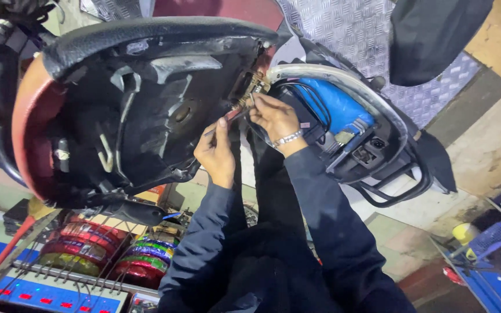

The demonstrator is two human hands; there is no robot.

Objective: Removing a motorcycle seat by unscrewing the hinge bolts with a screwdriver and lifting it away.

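Note:
A scooter seat [146, 104] is tipped up, its black underside facing me. My left hand [217, 153] grips a thin tool [227, 119] whose tip points at the brass-coloured seat hinge [254, 87]. My right hand [276, 119], with a metal bracelet on the wrist, pinches at the hinge with its fingertips. Behind the hinge lies the open under-seat compartment with a blue battery pack [334, 104] and black cables. Both arms wear dark sleeves.
Diamond-pattern metal sheeting [366, 35] lies behind the scooter. A black rear grab rack [398, 185] sticks out at right. Wrapped tyres in bright colours [117, 255] sit on a rack at lower left. A blue basket [491, 237] and a yellow cup [465, 232] sit at lower right.

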